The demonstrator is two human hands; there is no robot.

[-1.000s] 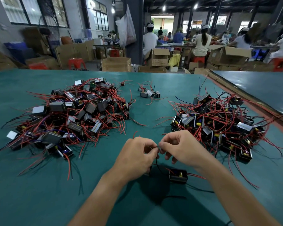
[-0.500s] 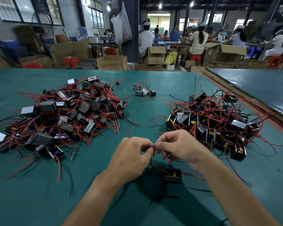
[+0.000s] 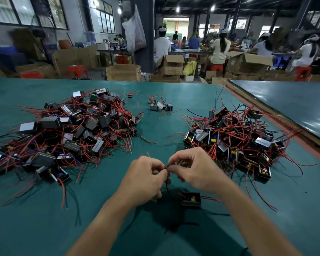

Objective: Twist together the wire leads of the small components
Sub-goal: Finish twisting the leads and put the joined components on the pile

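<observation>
Wire leads point(image 3: 167, 166) between pinching fingers point(image 3: 161, 175)

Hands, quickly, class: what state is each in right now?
Left hand: closed, pinching the leads.
Right hand: closed, pinching the same leads.

Dim hall, ceiling lamps and windows glaring — wide-angle bend, background softly blurred.

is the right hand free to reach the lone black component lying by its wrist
Probably not right away: the right hand pinches the wire leads together with the left hand. The component itself lies uncovered on the table, close beneath that hand.
</observation>
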